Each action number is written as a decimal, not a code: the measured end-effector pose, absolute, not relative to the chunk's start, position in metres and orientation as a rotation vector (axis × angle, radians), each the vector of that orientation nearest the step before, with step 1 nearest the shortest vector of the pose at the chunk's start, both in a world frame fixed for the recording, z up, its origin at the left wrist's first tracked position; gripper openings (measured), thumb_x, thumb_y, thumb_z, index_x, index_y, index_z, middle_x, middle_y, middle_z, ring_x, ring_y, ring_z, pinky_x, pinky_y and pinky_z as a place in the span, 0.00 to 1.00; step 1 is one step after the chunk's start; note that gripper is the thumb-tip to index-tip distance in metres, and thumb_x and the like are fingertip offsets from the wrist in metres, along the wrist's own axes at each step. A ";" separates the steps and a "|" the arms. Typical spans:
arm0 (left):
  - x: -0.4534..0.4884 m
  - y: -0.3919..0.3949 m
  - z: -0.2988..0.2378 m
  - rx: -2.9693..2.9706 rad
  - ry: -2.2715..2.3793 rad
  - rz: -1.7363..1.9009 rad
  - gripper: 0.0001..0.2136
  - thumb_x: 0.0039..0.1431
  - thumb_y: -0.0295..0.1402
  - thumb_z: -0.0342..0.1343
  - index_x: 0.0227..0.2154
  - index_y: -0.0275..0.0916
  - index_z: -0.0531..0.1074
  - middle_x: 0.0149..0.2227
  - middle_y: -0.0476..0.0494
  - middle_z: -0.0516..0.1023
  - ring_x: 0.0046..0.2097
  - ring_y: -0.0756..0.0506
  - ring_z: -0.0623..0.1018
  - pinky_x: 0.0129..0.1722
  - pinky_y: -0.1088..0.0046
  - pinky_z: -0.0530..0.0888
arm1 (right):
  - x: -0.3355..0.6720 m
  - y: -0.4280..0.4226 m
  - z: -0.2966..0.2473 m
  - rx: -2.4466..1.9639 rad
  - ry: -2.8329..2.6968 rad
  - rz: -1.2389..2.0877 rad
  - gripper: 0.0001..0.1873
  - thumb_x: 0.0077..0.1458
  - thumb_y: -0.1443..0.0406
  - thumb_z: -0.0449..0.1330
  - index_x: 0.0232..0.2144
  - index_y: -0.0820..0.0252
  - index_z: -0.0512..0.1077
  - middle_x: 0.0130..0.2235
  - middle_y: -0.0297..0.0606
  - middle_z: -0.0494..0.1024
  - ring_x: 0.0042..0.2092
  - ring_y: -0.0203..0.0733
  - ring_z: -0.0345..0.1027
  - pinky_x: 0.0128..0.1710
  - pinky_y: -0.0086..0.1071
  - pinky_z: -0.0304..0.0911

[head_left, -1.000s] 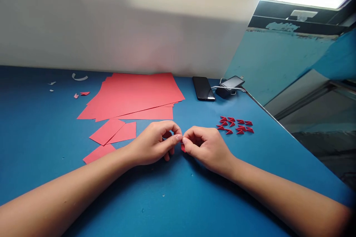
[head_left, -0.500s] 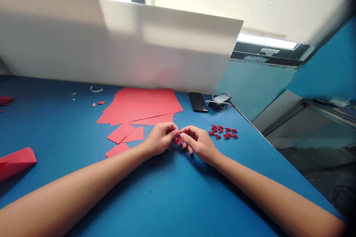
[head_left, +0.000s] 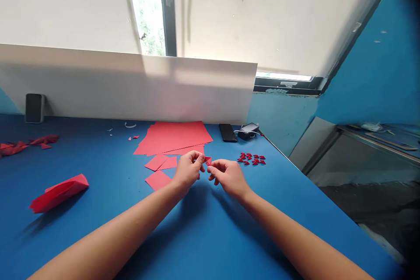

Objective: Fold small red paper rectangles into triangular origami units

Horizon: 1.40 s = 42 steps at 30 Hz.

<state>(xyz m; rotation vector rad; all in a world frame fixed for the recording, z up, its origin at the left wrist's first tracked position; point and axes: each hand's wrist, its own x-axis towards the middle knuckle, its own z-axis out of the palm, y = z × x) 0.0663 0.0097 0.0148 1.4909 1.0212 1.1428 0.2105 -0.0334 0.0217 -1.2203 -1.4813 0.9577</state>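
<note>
Both my hands meet over the blue table (head_left: 203, 227) and pinch one small folded red paper piece (head_left: 208, 160). My left hand (head_left: 187, 170) grips it from the left with curled fingers. My right hand (head_left: 226, 175) holds its right side between thumb and fingertips. Just behind my left hand lie small red paper rectangles (head_left: 158, 167). Further back sits a stack of red paper sheets (head_left: 175, 137). To the right of my right hand lies a cluster of several small folded red triangles (head_left: 252, 159).
A black phone (head_left: 227, 132) and a small device with a cable (head_left: 248, 130) lie near the white board (head_left: 131, 85) at the back. A folded red paper shape (head_left: 59, 192) and red scraps (head_left: 22, 145) sit at the left. The table's right edge drops off beyond the triangles.
The view has tilted up and widened, so the window and left part of the table now show. My hands keep pinching the small red piece between them.
</note>
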 end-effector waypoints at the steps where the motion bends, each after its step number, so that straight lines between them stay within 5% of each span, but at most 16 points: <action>1: 0.065 0.007 0.015 1.473 1.011 1.144 0.14 0.58 0.44 0.52 0.29 0.36 0.67 0.21 0.50 0.70 0.19 0.52 0.67 0.17 0.77 0.64 | 0.209 -0.034 0.021 -1.211 -1.455 0.960 0.12 0.50 0.58 0.61 0.28 0.64 0.74 0.23 0.38 0.76 0.25 0.39 0.69 0.22 0.30 0.64; 10: 0.061 -0.006 0.012 1.447 0.893 1.076 0.18 0.55 0.49 0.54 0.30 0.37 0.65 0.28 0.47 0.72 0.24 0.51 0.72 0.17 0.79 0.67 | 0.210 -0.038 0.016 -1.171 -1.435 1.047 0.09 0.48 0.61 0.61 0.24 0.63 0.71 0.21 0.35 0.73 0.22 0.35 0.66 0.21 0.27 0.61; 20: 0.059 -0.002 0.000 1.579 1.088 0.963 0.13 0.61 0.42 0.47 0.27 0.38 0.64 0.17 0.53 0.67 0.16 0.53 0.64 0.16 0.78 0.60 | 0.216 -0.034 0.004 -1.256 -1.485 1.030 0.10 0.49 0.61 0.58 0.25 0.62 0.72 0.21 0.34 0.73 0.21 0.35 0.66 0.19 0.26 0.62; 30: 0.054 -0.004 0.002 1.762 1.019 0.825 0.15 0.60 0.45 0.48 0.28 0.38 0.67 0.17 0.54 0.68 0.13 0.53 0.65 0.13 0.78 0.61 | 0.228 -0.031 0.007 -1.277 -1.523 0.930 0.08 0.47 0.66 0.57 0.20 0.62 0.71 0.19 0.32 0.71 0.20 0.32 0.63 0.20 0.25 0.59; 36: 0.052 0.001 0.000 1.759 1.008 0.790 0.15 0.60 0.45 0.48 0.28 0.38 0.66 0.18 0.53 0.69 0.13 0.53 0.66 0.12 0.80 0.61 | 0.230 -0.032 0.009 -1.264 -1.607 0.996 0.13 0.51 0.59 0.58 0.27 0.64 0.74 0.21 0.34 0.74 0.19 0.32 0.63 0.18 0.25 0.58; 42: 0.051 0.003 -0.003 1.788 1.002 0.759 0.14 0.61 0.43 0.48 0.28 0.38 0.66 0.17 0.53 0.70 0.13 0.53 0.67 0.13 0.81 0.62 | 0.229 -0.029 0.006 -1.293 -1.633 1.005 0.13 0.53 0.59 0.56 0.24 0.62 0.70 0.19 0.32 0.71 0.19 0.32 0.62 0.19 0.25 0.57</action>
